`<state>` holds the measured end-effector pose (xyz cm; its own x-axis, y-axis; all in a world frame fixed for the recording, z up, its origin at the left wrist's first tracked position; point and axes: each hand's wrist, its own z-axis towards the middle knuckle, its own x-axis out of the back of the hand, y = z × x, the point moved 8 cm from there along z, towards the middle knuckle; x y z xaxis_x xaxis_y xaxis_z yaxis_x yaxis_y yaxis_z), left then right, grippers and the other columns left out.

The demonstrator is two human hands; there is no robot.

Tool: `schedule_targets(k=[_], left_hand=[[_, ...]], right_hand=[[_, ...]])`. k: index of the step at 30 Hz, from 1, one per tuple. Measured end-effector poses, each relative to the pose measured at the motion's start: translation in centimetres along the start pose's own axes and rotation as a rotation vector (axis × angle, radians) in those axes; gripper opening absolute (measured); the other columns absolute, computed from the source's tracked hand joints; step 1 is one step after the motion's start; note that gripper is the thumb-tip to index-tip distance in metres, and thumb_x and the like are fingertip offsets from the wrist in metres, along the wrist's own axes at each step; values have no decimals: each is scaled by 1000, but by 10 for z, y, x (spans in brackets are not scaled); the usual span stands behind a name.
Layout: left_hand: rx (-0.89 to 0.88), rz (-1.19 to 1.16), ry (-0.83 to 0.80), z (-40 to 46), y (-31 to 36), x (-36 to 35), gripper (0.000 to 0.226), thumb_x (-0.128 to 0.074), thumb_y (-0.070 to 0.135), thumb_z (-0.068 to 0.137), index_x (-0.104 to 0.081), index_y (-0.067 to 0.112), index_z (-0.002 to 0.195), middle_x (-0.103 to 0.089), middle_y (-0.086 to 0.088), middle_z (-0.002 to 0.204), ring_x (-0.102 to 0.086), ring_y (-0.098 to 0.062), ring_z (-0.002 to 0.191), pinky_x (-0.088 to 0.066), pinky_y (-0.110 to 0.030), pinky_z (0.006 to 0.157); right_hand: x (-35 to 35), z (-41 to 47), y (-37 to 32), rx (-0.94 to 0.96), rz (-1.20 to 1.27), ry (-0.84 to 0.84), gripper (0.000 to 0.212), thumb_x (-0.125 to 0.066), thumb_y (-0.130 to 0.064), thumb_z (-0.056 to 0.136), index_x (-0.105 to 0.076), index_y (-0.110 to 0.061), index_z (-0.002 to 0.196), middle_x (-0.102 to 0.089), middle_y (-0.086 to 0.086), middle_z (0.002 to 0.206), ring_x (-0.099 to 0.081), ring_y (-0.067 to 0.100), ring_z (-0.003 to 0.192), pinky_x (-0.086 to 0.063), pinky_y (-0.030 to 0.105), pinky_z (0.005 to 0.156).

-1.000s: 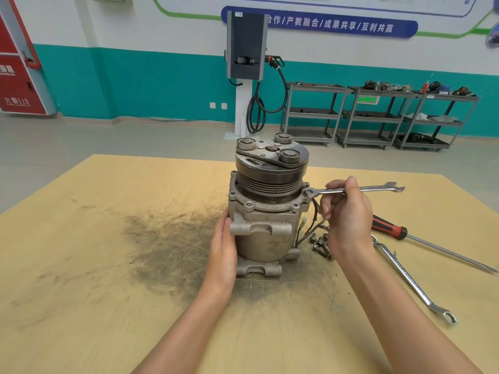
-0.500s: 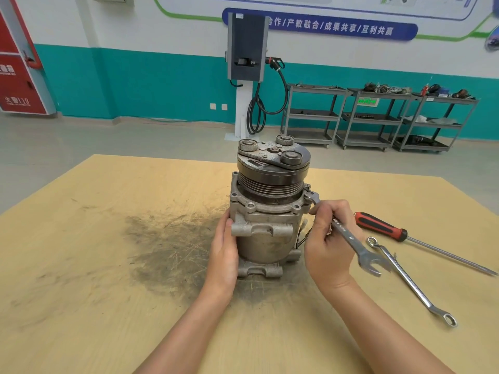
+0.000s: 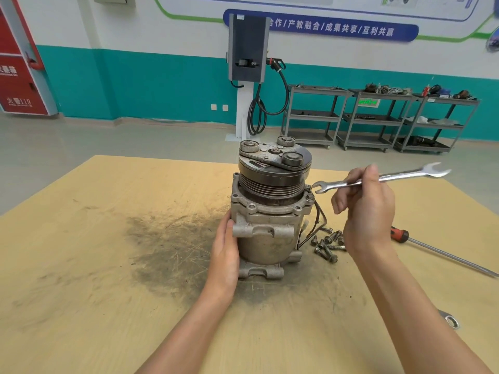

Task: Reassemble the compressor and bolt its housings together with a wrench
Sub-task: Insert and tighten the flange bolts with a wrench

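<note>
- On the wooden table (image 3: pixel 81 265), near its middle, the compressor (image 3: pixel 270 211) stands upright with its grooved pulley and clutch plate on top, beside a dark smear of grime (image 3: pixel 167 244).
- Left hand (image 3: pixel 225 255): palm and straight fingers laid flat against the compressor's left side, touching the housing.
- Right hand (image 3: pixel 367 211): raised to the right of the compressor, thumb and curled fingers pinching the shank of an open-ended wrench (image 3: pixel 378 179).
- Wrench: held nearly level; its near open end lies just beside the bolt (image 3: pixel 310 197) on the right edge of the housing flange, slightly above it, and whether it touches cannot be told.
- Loose bolts (image 3: pixel 325 244): a small heap on the table just right of the compressor base, near its black wires.
- Red-handled screwdriver (image 3: pixel 399 234): lying on the table, partly hidden behind the right wrist.
- Ring end of a 2nd wrench (image 3: pixel 451 321): showing beside the right forearm.
</note>
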<state>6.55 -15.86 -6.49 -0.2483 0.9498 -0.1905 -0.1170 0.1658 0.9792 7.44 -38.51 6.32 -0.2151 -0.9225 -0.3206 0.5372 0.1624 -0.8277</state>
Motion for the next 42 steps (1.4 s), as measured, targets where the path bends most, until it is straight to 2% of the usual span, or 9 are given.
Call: schedule_targets(k=[3,10,19,23,26,29,32,37,42], left_hand=[[6,-9,3,0,0,0,44,-36,41,104,-44,29,145,-52,10,142,-46,-6,132,-33,-39,116],[2,-22,0,0,1,0,42,-36,40,105,-45,28,144,-54,9,141,-47,-6,131,-34,-40,116],[-9,-16,3,-1,2,-1,42,-35,39,105,-46,26,144,-54,8,141,-47,-6,131,-33,-40,116],[-19,1,5,-2,4,0,42,-35,39,105,-45,27,144,-53,9,142,-46,-5,132,-32,-37,116],[-15,15,3,-2,3,0,44,-34,41,104,-42,30,146,-50,11,143,-44,-2,132,-32,-36,117],[-14,8,4,0,1,0,43,-35,42,104,-44,29,144,-52,12,141,-45,-3,132,-32,-37,117],[-15,-4,18,1,1,1,41,-36,41,104,-48,28,142,-55,11,139,-48,-2,130,-34,-38,116],[-21,-7,16,1,1,0,42,-36,40,104,-48,26,142,-55,9,140,-47,-5,131,-33,-39,116],[-17,8,3,2,-1,0,46,-35,43,104,-45,25,145,-52,8,144,-44,-7,134,-32,-40,117]], right_hand=[[-1,6,23,-227,129,-67,41,-27,-27,107,-48,-10,76,-42,-3,42,-38,12,38,-37,22,43],[-12,3,40,-471,223,-240,42,-28,-31,106,-49,-12,75,-39,-1,43,-37,12,37,-39,20,43],[-6,8,34,-388,197,-202,41,-28,-31,106,-50,-14,76,-42,-4,47,-39,10,43,-37,21,47],[-9,12,43,-489,205,-235,40,-30,-31,106,-49,-13,75,-38,-3,46,-36,10,42,-35,21,47],[-21,15,49,-633,208,-333,39,-31,-30,105,-48,-12,75,-34,-2,46,-31,11,44,-30,23,48],[-29,18,49,-695,173,-432,40,-29,-31,105,-46,-13,74,-33,-2,45,-31,12,41,-30,22,45],[-30,16,52,-697,176,-423,41,-28,-33,105,-46,-15,72,-33,-3,43,-31,12,40,-27,24,47],[-16,3,59,-570,297,-196,43,-30,-36,105,-48,-16,71,-32,-4,41,-29,10,39,-27,21,41],[-2,-7,45,-243,239,-4,40,-31,-29,106,-49,-13,74,-34,-6,39,-29,11,38,-27,21,42]])
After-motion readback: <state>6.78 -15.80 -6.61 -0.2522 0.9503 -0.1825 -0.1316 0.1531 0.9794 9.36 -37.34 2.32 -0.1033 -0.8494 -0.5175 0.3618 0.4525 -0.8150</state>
